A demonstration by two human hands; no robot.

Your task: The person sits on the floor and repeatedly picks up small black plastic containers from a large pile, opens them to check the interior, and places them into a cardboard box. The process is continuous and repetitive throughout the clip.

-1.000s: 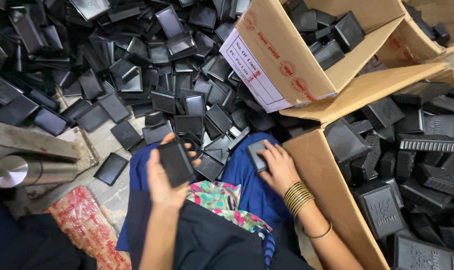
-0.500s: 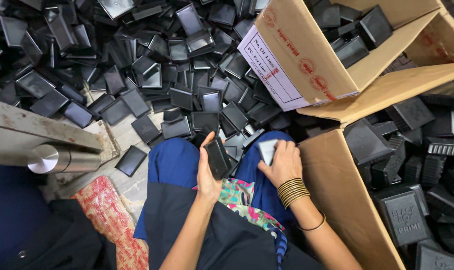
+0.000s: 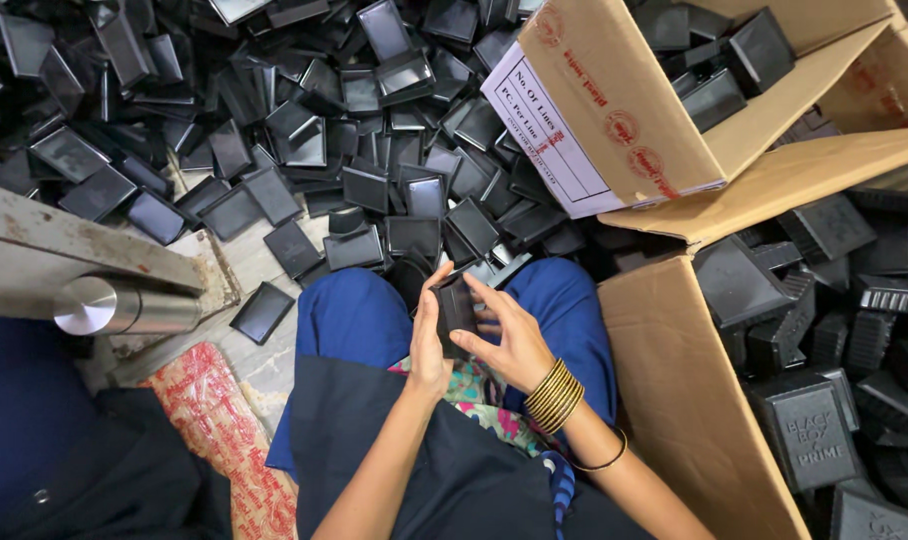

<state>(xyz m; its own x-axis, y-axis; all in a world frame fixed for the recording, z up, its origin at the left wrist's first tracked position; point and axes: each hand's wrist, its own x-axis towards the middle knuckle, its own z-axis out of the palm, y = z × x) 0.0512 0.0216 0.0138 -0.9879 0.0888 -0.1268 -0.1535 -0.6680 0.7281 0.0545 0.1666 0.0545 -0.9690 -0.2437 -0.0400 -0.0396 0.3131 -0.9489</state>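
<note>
Head view, looking straight down onto the lap. Fingers (image 3: 486, 300) of the right hand (image 3: 509, 340) are curled over the far side of a small black plastic box (image 3: 456, 305), thumb beneath; the left hand (image 3: 426, 345) closes on its near side, thumb along the edge. Both hands grip the one piece, held above the blue-clad knees, close to the body, likely so it can be turned and looked over or fitted together. Whether it is one part or two pressed together cannot be told.

Gold bangles (image 3: 556, 395) ride on the right wrist. Ahead of the knees, a loose heap of black trays (image 3: 374, 130) covers the floor, within arm's reach. To the right, an open cardboard carton (image 3: 674, 400) holds stacked black boxes, its wall just beside the right knee. A second carton (image 3: 624, 110), tilted, bears a white label. To the left, a steel cylinder (image 3: 124, 305) lies under a worn beam.
</note>
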